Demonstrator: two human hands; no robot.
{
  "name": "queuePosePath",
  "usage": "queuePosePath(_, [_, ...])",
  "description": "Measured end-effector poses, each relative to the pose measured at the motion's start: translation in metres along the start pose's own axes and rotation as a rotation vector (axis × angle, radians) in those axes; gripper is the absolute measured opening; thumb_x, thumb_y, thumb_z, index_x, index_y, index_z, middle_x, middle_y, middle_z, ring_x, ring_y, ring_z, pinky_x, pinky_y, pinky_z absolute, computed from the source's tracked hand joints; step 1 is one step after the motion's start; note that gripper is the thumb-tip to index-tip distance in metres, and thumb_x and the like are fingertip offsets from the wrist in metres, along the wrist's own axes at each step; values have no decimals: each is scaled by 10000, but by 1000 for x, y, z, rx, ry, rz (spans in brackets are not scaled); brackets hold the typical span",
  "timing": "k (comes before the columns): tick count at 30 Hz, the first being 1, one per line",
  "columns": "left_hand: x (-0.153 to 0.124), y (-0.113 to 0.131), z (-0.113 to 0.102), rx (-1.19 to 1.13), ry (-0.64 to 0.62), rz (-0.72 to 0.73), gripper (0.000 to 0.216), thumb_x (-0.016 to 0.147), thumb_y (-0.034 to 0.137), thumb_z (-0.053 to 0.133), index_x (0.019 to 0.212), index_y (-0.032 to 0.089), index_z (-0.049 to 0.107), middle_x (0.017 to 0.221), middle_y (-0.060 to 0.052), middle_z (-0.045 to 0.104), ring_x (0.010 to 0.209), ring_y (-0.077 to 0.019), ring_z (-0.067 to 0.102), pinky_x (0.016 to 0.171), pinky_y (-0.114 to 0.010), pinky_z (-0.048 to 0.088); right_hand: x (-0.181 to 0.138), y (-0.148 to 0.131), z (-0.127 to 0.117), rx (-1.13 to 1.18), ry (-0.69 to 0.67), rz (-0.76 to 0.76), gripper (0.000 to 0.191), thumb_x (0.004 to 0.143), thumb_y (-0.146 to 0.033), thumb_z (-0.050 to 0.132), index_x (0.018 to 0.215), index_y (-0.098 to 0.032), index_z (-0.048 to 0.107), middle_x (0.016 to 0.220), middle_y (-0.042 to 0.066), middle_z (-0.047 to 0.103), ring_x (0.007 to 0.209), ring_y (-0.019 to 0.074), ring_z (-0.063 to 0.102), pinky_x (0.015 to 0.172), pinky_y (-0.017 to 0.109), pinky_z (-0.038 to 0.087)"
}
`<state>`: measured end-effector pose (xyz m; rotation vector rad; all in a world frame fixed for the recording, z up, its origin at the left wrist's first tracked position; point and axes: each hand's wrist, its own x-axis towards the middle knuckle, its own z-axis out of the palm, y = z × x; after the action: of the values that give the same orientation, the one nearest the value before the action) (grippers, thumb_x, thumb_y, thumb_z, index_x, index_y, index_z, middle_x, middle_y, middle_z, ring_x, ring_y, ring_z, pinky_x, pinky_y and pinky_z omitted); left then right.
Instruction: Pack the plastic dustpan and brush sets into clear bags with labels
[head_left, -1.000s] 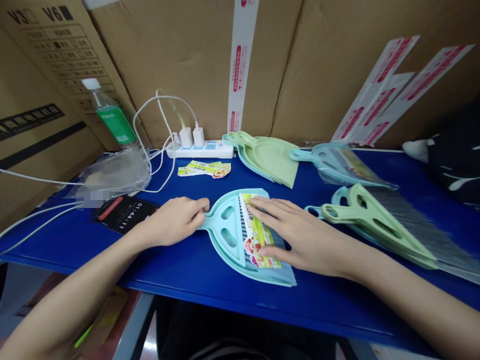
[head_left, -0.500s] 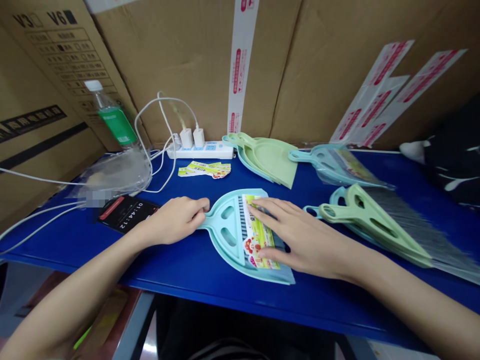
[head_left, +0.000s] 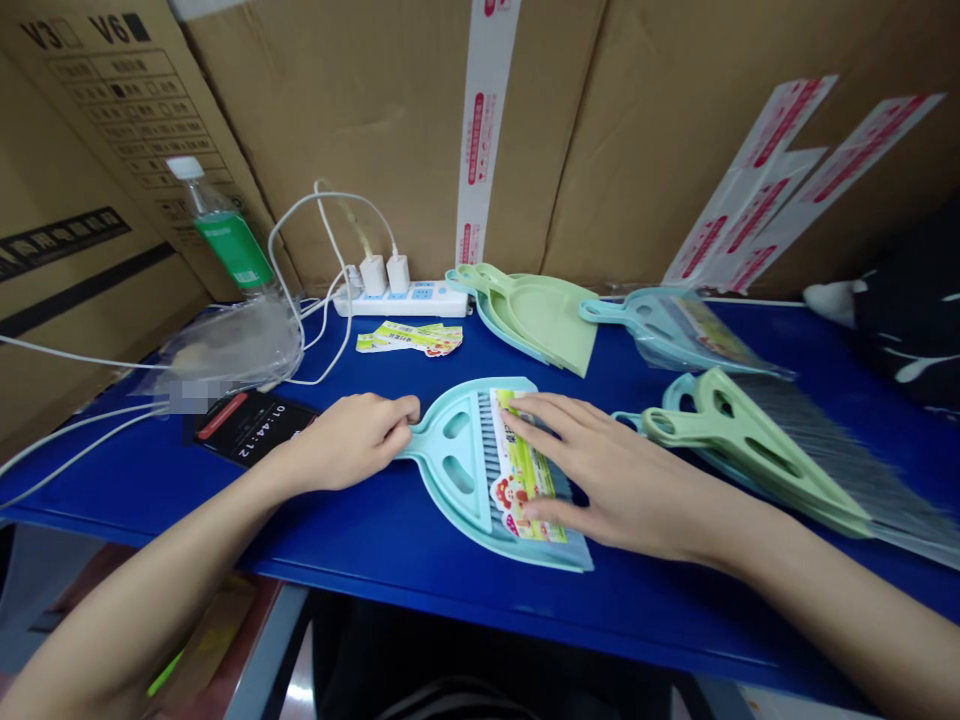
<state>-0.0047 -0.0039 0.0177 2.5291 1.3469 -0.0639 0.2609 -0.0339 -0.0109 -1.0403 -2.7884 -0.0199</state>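
A light blue brush and dustpan set (head_left: 457,470) lies on the blue table (head_left: 360,520) in front of me. My left hand (head_left: 352,440) is closed around the set's handle end. A colourful printed label (head_left: 525,475) rests across the brush bristles. My right hand (head_left: 607,470) lies flat on that label, fingers stretched out and pressing it down.
Stacked green and blue dustpans (head_left: 540,315) sit behind, with a bagged blue set (head_left: 675,330) to the right and green brushes (head_left: 750,440) beside my right arm. More labels (head_left: 409,338), a power strip (head_left: 405,297), a bottle (head_left: 225,235), a timer (head_left: 251,425) and cardboard boxes (head_left: 375,120) stand around.
My right hand has slid slightly to the right along the label. The left hand has stayed on the handle.
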Motion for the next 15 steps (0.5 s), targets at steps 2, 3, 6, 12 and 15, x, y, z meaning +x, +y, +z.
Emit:
queuePosePath(2, [0,0,0,-1,1,-1,180,869,225,285,757,215,424,652,20,507,611,-164,519,619,-290,344,0,-1,1,20,3,3,676,906,-548,498,1418,-109,461,1398,223,525,1311,344,464,977,523,480])
queuePosePath(3, [0,0,0,-1,0,-3,180,870,227,284,757,215,425,650,21,504,607,-164,515,617,-292,341,1,-1,1,28,2,4,678,905,-553,495,1427,-122,451,1411,214,516,1319,342,455,980,525,477])
queuePosePath(6, [-1,0,0,-2,-7,-12,175,867,228,284,749,217,413,641,23,486,596,-163,501,612,-295,333,2,-1,2,39,-15,8,708,906,-564,482,1442,-104,427,1440,213,486,1338,346,430,991,524,470])
queuePosePath(12, [-1,0,1,2,-15,-13,172,868,227,285,750,218,408,653,18,500,613,-169,520,622,-298,340,3,-2,2,15,-22,2,693,921,-539,466,1436,-77,427,1445,214,482,1329,339,443,992,508,473])
queuePosePath(15, [-1,0,0,3,-14,-13,174,867,230,278,757,218,413,655,17,501,616,-172,523,622,-299,340,2,0,2,-53,22,-18,701,933,-556,423,1421,-54,440,1416,225,509,1296,341,481,952,497,502])
